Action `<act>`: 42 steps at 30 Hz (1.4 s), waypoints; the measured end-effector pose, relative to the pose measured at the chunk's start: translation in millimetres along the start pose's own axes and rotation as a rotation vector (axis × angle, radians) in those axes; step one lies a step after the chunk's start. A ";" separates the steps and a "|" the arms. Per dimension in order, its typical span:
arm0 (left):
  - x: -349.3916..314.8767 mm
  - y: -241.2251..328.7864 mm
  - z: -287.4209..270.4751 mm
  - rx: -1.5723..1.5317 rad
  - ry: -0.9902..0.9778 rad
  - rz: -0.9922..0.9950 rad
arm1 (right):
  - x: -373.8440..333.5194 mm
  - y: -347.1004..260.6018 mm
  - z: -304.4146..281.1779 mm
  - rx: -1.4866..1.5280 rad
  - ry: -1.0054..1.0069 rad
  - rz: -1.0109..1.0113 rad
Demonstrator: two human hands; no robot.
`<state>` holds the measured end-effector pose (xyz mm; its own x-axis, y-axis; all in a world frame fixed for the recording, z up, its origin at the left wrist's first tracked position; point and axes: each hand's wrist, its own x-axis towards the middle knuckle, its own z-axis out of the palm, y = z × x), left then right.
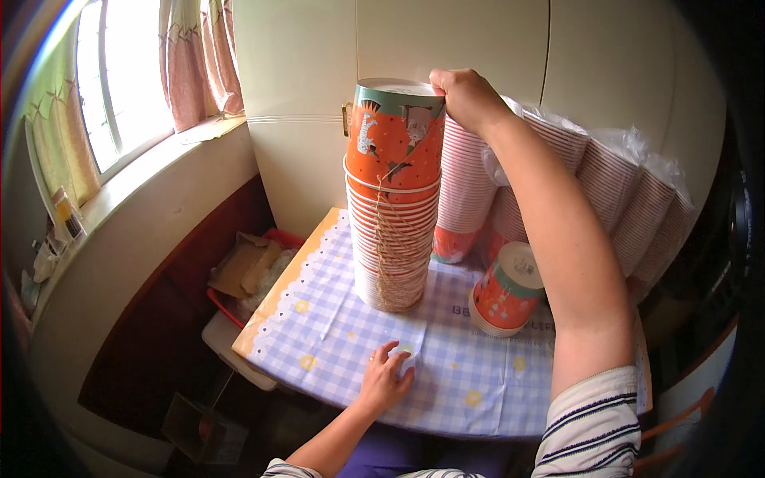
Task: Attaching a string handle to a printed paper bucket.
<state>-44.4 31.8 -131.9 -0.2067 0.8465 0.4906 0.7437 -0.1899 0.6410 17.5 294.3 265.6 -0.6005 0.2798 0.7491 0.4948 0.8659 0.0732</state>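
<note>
A tall stack of orange paper cups (394,199), upside down and tied with brown string, stands on a table with a blue checked cloth (343,334). My right hand (466,97) grips the top rim of the stack from the right. My left hand (382,378) rests flat on the cloth near the table's front edge, fingers spread, holding nothing. A single orange cup (507,291) lies tilted on the cloth to the right of the stack, below my right forearm.
Several long sleeves of stacked cups in clear plastic (606,183) lean against the cream cabinet (446,40) behind. Left of the table are a red bin with cardboard (247,267) and a white box (219,334). A curtained window (127,80) is at upper left.
</note>
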 end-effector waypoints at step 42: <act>2.1 0.0 -0.3 0.027 -0.014 0.015 | -43.4 -35.9 9.7 0.106 0.167 -0.119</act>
<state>-45.0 33.4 -130.7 -0.1868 0.8508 0.4912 0.7636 -0.1889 0.6174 19.7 255.2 224.0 -0.5341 0.1079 0.8385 0.3526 0.9299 0.1050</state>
